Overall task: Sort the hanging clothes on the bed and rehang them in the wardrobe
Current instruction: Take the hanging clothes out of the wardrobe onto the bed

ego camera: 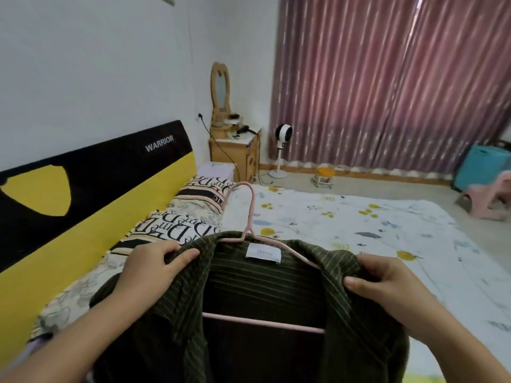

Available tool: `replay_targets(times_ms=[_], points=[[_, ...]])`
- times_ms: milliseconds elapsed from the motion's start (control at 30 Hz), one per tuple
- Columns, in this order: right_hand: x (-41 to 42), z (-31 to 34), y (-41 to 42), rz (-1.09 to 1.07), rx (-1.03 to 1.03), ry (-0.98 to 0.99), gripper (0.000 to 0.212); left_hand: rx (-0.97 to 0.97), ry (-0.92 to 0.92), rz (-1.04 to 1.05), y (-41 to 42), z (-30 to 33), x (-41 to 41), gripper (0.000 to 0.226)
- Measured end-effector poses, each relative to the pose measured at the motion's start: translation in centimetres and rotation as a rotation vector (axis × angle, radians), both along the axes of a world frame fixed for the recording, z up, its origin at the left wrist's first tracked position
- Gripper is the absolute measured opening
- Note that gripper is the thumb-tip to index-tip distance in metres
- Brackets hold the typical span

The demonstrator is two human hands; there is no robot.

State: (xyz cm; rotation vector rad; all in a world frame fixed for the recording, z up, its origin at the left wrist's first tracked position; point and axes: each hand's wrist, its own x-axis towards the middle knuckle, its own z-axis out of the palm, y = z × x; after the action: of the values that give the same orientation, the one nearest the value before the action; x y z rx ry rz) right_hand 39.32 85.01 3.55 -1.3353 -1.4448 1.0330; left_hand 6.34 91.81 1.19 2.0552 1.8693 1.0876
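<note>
A dark green striped shirt hung on a pink hanger above the near edge of the bed. The left hand pinched the collar's left side, and the right hand gripped its right side. A white label read TAIHEGU inside the neck.

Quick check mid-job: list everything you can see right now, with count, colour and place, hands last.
shirt: 1, dark green striped, foreground, on hanger
hanger: 1, pink, inside shirt, hook up
bed sheet: 1, white patterned, right of pillows
pillows: 2 visible, cream and black lettered, by headboard
headboard: 1, black and yellow, left wall
dressing table: 1, wooden, corner
fan: 1, white, by curtain
curtain: 1, pink, right
left hand: gripping left collar
right hand: gripping right collar
</note>
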Motion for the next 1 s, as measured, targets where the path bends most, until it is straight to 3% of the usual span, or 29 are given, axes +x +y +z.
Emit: replay_targets(times_ms=[400, 1000], points=[[1.5, -3.7, 10.1, -0.148, 0.027, -0.183, 0.018, -0.092, -0.002, -0.055, 12.1, -3.9, 2.7, 0.04], [5.2, -20.0, 40.3, -0.128, -0.096, -0.351, 0.015, -0.326, 0.118, 0.132, 36.8, -19.2, 7.2, 0.027]])
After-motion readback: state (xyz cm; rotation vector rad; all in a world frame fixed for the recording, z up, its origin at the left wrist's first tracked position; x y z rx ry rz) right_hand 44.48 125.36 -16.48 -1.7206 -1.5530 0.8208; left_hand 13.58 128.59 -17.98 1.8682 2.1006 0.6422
